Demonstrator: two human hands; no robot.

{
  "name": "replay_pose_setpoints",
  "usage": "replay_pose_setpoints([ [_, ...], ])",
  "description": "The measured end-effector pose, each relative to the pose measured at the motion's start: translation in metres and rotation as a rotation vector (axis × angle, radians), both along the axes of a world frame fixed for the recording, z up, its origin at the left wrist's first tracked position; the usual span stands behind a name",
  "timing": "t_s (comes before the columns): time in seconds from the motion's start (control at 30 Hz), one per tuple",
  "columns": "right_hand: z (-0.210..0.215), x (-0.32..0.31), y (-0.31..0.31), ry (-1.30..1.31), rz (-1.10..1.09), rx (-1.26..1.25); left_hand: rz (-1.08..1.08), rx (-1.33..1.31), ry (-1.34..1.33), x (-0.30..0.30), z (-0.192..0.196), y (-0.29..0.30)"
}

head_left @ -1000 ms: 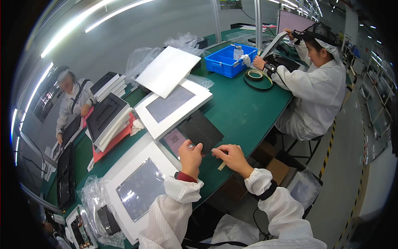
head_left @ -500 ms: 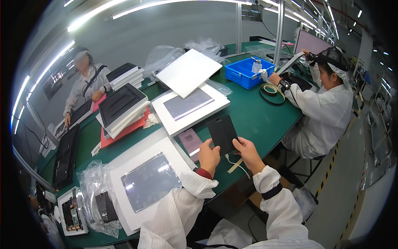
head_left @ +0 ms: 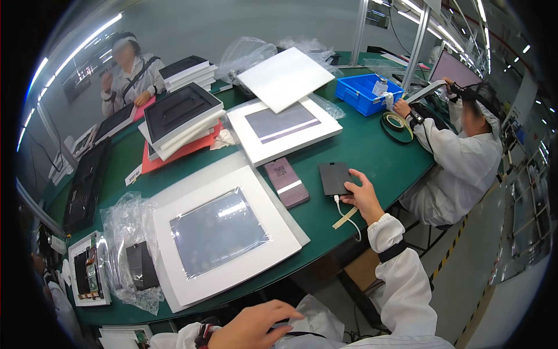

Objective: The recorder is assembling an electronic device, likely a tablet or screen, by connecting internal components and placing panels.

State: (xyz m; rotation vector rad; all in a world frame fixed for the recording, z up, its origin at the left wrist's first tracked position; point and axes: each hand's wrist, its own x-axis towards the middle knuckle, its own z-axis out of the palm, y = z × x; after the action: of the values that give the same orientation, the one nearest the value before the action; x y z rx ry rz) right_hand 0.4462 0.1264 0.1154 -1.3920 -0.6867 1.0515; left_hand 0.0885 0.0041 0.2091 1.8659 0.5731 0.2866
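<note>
My right hand point(head_left: 364, 196) grips the right edge of a flat dark grey power bank point(head_left: 333, 178), thumb on top, low over the green table or resting on it; I cannot tell which. A white cable point(head_left: 339, 205) runs from its near edge, and a tan strip point(head_left: 345, 217) lies beside the cable. Left of the power bank lies a phone point(head_left: 287, 184) with a purplish screen. Low in the view, in front of the table edge, my left hand point(head_left: 258, 324) is empty with its fingers apart. Nearest to it is a white-framed panel point(head_left: 221, 230) under clear film.
Behind the phone sit another white-framed panel point(head_left: 279, 123) and a tilted white board point(head_left: 286, 75). Black trays point(head_left: 181, 113) are stacked at left. A blue bin point(head_left: 363, 100) and tape rolls point(head_left: 397, 124) stand near a co-worker point(head_left: 459, 145) at right; another person point(head_left: 131, 72) works far left.
Both hands held the power bank up; now it is lower and flatter, in my right hand alone. My left hand has let go and come back toward me. The view has shifted slightly.
</note>
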Motion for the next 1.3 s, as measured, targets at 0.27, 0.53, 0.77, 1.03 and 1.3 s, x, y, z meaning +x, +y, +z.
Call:
replay_pose_setpoints([
  [0.27,-0.002,-0.005,0.002,-0.059,-0.051,-0.03,-0.084,-0.334,0.345,-0.049,-0.068,-0.016],
  [0.53,-0.007,-0.005,0.003,-0.185,-0.043,-0.08,0.128,-0.481,0.288,-0.081,-0.169,-0.026],
  [0.77,-0.008,-0.003,0.003,-0.213,-0.049,-0.11,0.114,-0.313,0.32,-0.092,-0.177,-0.025],
  [1.03,-0.021,-0.003,0.004,-0.276,-0.107,-0.038,0.187,-0.229,0.292,-0.1,-0.184,-0.025],
  [1.3,-0.023,0.003,0.001,-0.285,-0.213,0.04,0.147,-0.257,0.291,-0.095,-0.186,-0.016],
])
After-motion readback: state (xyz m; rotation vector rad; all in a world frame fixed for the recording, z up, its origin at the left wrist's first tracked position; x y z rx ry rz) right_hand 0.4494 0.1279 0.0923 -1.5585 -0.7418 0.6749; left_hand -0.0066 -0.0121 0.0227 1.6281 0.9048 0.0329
